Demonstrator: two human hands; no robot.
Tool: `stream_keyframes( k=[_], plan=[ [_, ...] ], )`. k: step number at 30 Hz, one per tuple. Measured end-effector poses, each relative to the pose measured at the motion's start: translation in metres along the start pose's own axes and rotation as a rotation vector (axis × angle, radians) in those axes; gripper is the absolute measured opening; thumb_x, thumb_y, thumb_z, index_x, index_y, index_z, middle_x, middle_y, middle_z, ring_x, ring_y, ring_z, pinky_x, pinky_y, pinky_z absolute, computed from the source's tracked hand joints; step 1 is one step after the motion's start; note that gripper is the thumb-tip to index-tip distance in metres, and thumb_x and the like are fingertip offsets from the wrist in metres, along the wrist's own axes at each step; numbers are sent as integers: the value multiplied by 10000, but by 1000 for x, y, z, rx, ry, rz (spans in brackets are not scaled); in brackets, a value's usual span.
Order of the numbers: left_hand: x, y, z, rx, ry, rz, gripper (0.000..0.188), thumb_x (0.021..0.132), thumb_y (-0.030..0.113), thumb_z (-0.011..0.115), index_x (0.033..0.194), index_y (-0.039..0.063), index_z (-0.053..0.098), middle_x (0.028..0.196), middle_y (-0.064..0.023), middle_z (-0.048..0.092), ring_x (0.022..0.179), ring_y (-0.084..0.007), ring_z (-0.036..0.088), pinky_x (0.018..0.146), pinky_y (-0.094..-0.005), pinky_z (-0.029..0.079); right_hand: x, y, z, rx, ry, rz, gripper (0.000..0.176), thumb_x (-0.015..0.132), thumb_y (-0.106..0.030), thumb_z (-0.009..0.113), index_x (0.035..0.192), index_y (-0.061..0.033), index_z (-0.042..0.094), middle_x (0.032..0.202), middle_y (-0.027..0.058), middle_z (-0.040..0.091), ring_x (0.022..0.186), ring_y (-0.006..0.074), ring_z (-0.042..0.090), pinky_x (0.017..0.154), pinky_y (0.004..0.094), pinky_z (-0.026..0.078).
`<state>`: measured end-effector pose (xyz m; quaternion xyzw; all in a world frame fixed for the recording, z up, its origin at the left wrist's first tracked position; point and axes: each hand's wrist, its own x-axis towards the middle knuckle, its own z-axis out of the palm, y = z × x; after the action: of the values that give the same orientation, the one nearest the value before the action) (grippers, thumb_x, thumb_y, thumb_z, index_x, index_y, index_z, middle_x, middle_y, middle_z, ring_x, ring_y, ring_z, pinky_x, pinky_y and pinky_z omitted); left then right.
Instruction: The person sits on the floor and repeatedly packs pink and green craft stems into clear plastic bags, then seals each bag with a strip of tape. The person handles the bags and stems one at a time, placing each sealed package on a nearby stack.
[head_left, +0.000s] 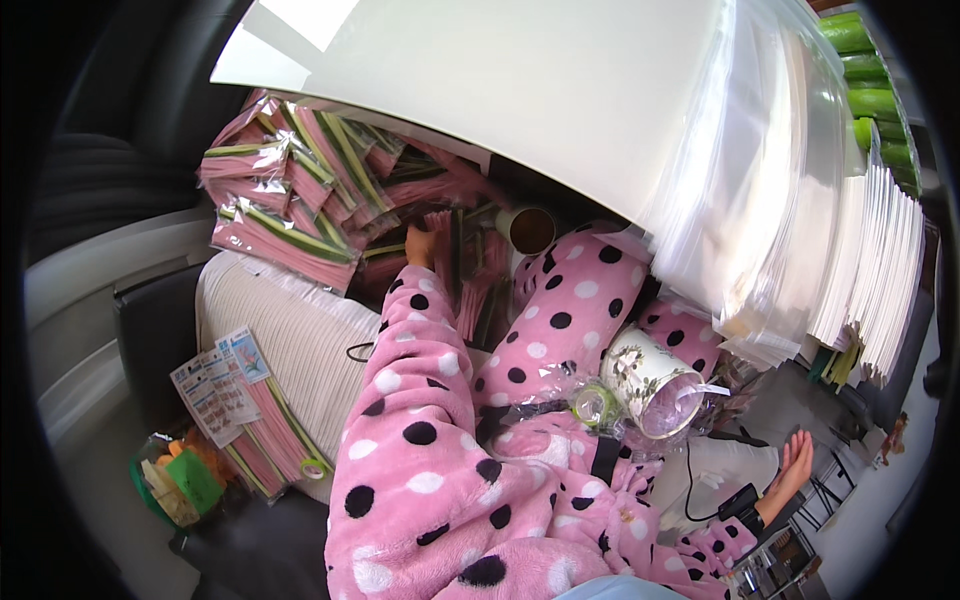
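My left hand reaches down into a low pile of clear plastic packets holding pink and green chenille stems. A pink bundle stands right beside its fingers. The fingertips are partly hidden, so I cannot tell whether they grip a packet. Off to the right, my right hand is held out with its fingers straight, and nothing is in it. A floral-patterned bucket with clear plastic inside leans against my leg, beside a roll of green tape.
A white table overhangs the pile, with stacked clear sleeves at its right end. Another cup sits beside the pile. On the ribbed seat cover lie a packet with printed sheets and a green tape roll.
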<state>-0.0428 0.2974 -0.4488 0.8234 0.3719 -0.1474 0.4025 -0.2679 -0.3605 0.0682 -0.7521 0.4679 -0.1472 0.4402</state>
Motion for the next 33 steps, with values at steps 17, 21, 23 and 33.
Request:
stream_keyframes(
  k=[17,21,23,33],
  plan=[
    [10,6,27,257,-230,742,265,745,257,556,763,21,675,848,-240,624,818,-417,594,737,-464,475,-16,-28,42,-14,-93,-114,374,966,-227,437,1248,16,478,1213,137,552,1099,197,546,887,284,442],
    [17,6,57,217,-137,691,350,782,359,556,795,30,674,825,-249,624,816,-425,600,715,-471,479,-21,-34,50,-62,-105,-57,368,967,-216,432,1243,23,476,1198,141,557,1076,196,554,874,281,450],
    [21,9,71,38,-198,474,423,805,440,546,807,37,676,836,-245,630,841,-426,599,716,-480,478,-26,-43,61,-96,-97,-34,363,969,-206,425,1240,29,474,1188,148,560,1060,196,559,866,278,453],
    [-9,45,6,101,-247,322,285,757,266,643,849,0,681,748,-217,645,737,-275,660,652,-379,492,-59,-94,115,-152,-403,-282,303,952,-113,437,1191,56,515,1096,159,600,966,194,595,836,277,463]
  ],
)
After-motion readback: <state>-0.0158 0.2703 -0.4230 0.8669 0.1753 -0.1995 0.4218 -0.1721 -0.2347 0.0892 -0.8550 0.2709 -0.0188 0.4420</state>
